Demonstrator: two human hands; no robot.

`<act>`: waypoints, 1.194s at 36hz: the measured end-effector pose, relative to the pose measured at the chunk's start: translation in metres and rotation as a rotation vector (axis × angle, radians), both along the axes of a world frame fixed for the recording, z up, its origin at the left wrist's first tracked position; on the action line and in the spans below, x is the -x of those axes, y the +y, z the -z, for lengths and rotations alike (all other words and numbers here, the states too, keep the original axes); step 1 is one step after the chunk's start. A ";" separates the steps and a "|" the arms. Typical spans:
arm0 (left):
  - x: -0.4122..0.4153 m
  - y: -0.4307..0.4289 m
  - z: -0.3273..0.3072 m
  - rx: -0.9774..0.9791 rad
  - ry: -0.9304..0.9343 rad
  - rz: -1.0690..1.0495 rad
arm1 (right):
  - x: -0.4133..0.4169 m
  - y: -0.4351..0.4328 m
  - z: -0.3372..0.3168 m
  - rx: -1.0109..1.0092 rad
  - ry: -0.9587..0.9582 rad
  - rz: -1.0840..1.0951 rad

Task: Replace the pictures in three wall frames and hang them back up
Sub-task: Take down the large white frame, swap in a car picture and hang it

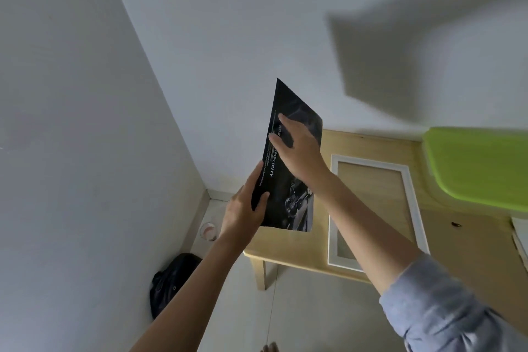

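Black picture (278,186) is held in mid-air over the desk (371,143) corner. The left hand (243,211) pinches its seven-o'clock edge; the right hand (300,148) lies flat on it, fingers spread. A white frame (333,208) lies at four o'clock.

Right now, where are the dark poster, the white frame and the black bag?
dark poster (300,110), head view, upper part.
white frame (333,223), head view, left edge.
black bag (171,283), head view, middle.
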State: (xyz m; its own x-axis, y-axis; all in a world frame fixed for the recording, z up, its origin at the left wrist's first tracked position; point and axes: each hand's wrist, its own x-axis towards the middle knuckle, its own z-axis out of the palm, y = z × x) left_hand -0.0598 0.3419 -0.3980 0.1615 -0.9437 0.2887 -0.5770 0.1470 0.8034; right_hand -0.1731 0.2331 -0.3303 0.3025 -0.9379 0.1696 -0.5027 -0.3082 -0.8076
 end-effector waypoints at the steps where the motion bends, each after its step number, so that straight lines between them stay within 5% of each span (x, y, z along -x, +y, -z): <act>1: 0.004 -0.001 -0.002 0.038 -0.041 0.012 | -0.001 -0.003 -0.004 0.019 0.018 0.006; 14: 0.061 -0.025 -0.024 0.232 -0.325 0.126 | 0.062 -0.015 -0.032 0.291 0.138 0.238; 20: 0.119 -0.045 -0.031 0.168 0.085 0.249 | 0.128 -0.026 -0.024 0.220 0.035 0.355; 25: 0.173 -0.047 -0.028 -0.164 0.351 0.306 | 0.183 -0.027 0.001 0.109 -0.052 0.427; 38: 0.269 -0.043 0.070 -0.538 -0.042 0.444 | 0.290 -0.023 0.103 -0.268 -0.078 0.468; 43: 0.256 -0.038 0.105 -0.535 -0.490 0.345 | 0.304 -0.024 0.133 -0.372 -0.014 0.467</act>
State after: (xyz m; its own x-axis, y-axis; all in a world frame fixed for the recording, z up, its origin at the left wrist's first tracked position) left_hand -0.3162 0.3040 -0.5034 -0.1924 -0.9478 -0.2543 -0.8747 0.0482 0.4823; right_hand -0.4771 0.2095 -0.4629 -0.1565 -0.9683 -0.1947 -0.5052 0.2479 -0.8266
